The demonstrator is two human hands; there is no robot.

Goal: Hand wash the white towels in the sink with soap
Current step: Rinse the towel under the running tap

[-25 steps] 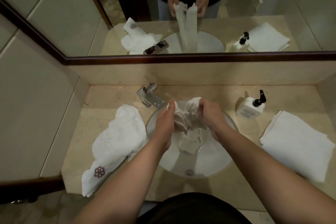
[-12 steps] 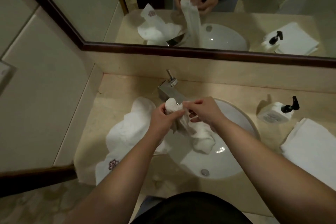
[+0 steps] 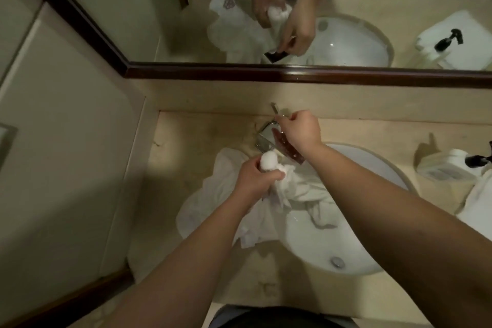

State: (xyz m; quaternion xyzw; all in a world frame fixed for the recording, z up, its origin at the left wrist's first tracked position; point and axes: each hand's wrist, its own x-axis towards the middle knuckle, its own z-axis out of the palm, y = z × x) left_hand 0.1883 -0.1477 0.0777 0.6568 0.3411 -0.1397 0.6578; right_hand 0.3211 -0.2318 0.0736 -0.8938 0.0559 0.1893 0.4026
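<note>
Left hand grips bunched white towel at frame centre, over sink rim | right hand fingers curled at faucet lever | advice: keep cloth under spout, open water gently.

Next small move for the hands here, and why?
Probably the right hand lifts the tap lever to start water. Its fingers are at the lever, no water shows at the spout, and the left hand grips the bunched towel just under the spout, over the sink.
</note>
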